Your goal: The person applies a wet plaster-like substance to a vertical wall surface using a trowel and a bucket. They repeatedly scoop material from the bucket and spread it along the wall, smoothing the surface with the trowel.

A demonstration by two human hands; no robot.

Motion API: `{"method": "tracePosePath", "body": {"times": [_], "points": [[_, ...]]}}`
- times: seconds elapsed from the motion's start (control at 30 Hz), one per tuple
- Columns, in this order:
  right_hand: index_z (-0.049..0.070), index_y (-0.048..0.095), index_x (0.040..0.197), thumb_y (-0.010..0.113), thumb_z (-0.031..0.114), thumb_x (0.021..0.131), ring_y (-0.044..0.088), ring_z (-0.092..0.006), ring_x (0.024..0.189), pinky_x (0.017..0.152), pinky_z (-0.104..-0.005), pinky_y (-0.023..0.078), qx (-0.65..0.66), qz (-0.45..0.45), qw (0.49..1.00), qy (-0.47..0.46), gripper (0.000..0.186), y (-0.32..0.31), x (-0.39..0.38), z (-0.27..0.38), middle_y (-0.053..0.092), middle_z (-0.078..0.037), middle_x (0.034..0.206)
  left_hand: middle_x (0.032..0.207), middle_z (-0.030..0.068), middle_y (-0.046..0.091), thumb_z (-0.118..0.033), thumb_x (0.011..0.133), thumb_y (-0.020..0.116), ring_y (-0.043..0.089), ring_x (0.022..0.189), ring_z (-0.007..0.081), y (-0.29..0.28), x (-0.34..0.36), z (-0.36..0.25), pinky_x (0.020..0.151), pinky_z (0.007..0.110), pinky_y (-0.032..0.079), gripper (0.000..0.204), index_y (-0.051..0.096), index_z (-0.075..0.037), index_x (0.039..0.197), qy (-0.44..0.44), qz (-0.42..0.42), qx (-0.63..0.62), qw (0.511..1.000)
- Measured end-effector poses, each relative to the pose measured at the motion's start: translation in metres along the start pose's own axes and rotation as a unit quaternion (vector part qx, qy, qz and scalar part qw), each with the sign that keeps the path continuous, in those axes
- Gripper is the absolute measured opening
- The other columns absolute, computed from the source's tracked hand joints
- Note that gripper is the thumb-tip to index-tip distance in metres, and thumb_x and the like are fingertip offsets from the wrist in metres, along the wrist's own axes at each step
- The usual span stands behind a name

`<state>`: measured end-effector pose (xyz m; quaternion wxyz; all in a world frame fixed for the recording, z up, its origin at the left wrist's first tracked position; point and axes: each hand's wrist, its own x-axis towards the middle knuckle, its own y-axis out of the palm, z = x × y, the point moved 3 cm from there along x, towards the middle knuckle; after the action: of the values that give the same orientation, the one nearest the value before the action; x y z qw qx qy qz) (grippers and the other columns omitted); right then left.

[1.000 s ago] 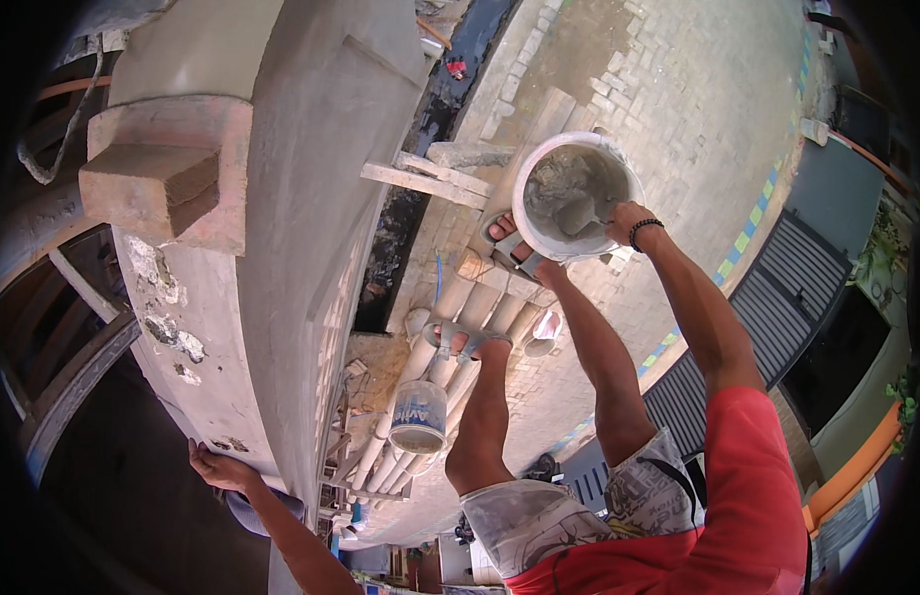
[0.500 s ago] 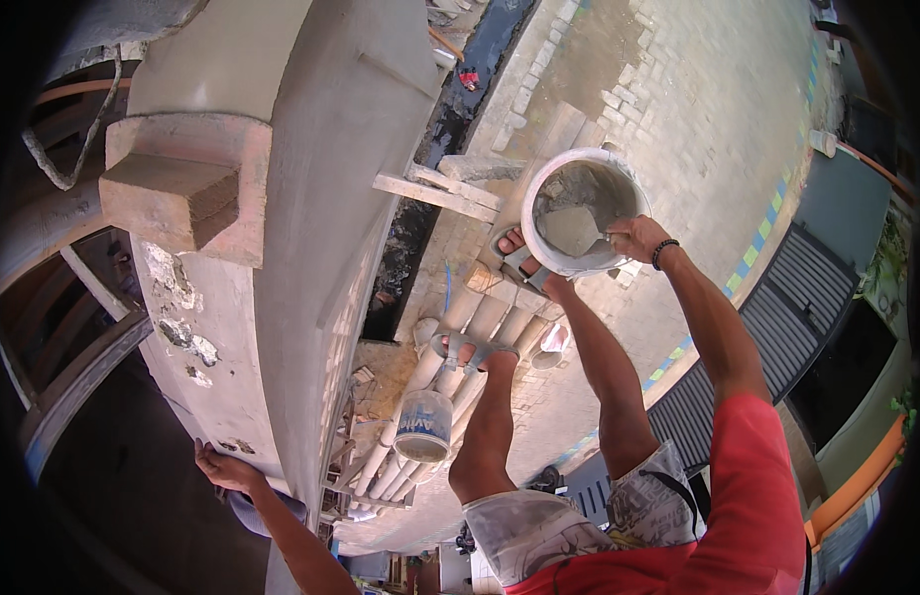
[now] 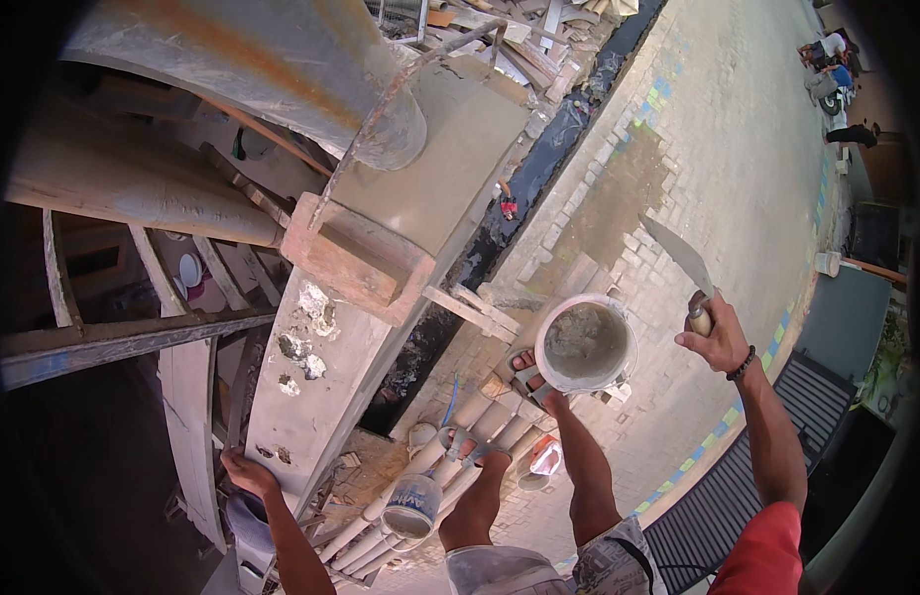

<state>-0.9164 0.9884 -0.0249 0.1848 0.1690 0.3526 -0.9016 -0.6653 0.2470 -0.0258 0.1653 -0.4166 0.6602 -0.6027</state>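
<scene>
My right hand (image 3: pixel 720 342) grips a trowel by its wooden handle (image 3: pixel 698 316), out to the right of the bucket. The trowel's flat metal blade (image 3: pixel 680 253) points up and away, tilted. A round pale bucket (image 3: pixel 631 359) with wet grey mortar (image 3: pixel 585 339) inside stands by my right foot. My left hand (image 3: pixel 250 472) holds the near left edge of a concrete wall top (image 3: pixel 303 421), its fingers partly hidden. Farther along the wall top sits a reddish mortar-coated wooden block (image 3: pixel 351 266), with rough white patches (image 3: pixel 303 345) on the nearer surface.
My sandalled feet stand on several pipe-like poles (image 3: pixel 472 412) over a dark ditch (image 3: pixel 420 342). A second bucket (image 3: pixel 412 506) hangs or stands near the poles. A rusty curved metal sheet (image 3: pixel 252 59) lies far left. Paving (image 3: pixel 738 188) runs along the right, with people (image 3: pixel 832 74) beyond.
The trowel has come out of the bucket and swung right and up in my right hand. The view has shifted, showing more of the far wall; my left hand stays on its edge.
</scene>
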Motion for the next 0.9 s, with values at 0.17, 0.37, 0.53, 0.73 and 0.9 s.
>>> {"method": "tracePosePath", "body": {"times": [0.17,0.37,0.53,0.73,0.9], "points": [[0.003,0.052,0.087,0.066,0.010,0.073,0.038,-0.0084,0.067,0.061,-0.0229,0.035,-0.018,-0.030,0.998,-0.045,0.021,-0.110,0.078,0.072,0.042,0.003,0.072,0.077,0.0164,0.059,-0.011,0.089,0.040,0.056,0.072,0.0307,-0.005,-0.004,-0.023,0.068,0.040,0.042,0.018,0.053,0.000,0.086,-0.011,-0.008,-0.012,1.000],[0.000,0.053,0.085,0.064,0.014,0.073,0.041,-0.0113,0.066,0.060,-0.0278,0.037,-0.230,0.005,0.969,-0.091,0.021,-0.157,0.175,0.165,0.045,-0.003,0.069,0.077,0.0162,0.059,-0.007,0.088,0.041,0.057,0.071,0.0319,-0.002,-0.005,-0.023,0.065,0.040,0.043,0.017,0.055,-0.001,0.094,-0.016,-0.010,-0.015,1.000],[0.002,0.055,0.088,0.064,0.015,0.075,0.045,-0.0200,0.062,0.061,-0.0325,0.040,-0.331,-0.001,0.914,-0.235,0.020,-0.155,0.242,0.204,0.048,-0.009,0.065,0.077,0.0142,0.059,-0.005,0.087,0.040,0.057,0.071,0.0309,-0.001,-0.006,-0.014,0.065,0.039,0.043,0.019,0.055,-0.003,0.099,-0.018,0.005,-0.022,1.000],[0.008,0.059,0.096,0.058,0.037,0.087,0.048,-0.0148,0.061,0.058,-0.0301,0.041,-0.411,0.081,0.850,-0.319,0.030,-0.151,0.326,0.204,0.049,-0.004,0.066,0.081,0.0153,0.062,-0.005,0.088,0.040,0.059,0.073,0.0303,0.001,-0.003,-0.003,0.065,0.039,0.044,0.020,0.058,-0.002,0.095,-0.004,0.017,0.014,1.000],[0.015,0.054,0.123,0.059,0.035,0.082,0.052,-0.0201,0.111,0.097,-0.0326,0.039,-0.519,0.123,0.837,-0.118,0.046,-0.122,0.333,0.265,0.056,-0.013,0.121,0.091,0.0163,0.064,-0.006,0.087,0.040,0.060,0.079,0.0319,0.002,-0.004,-0.004,0.070,0.038,0.045,0.016,0.056,-0.001,0.089,-0.002,0.015,0.009,1.000]]}}
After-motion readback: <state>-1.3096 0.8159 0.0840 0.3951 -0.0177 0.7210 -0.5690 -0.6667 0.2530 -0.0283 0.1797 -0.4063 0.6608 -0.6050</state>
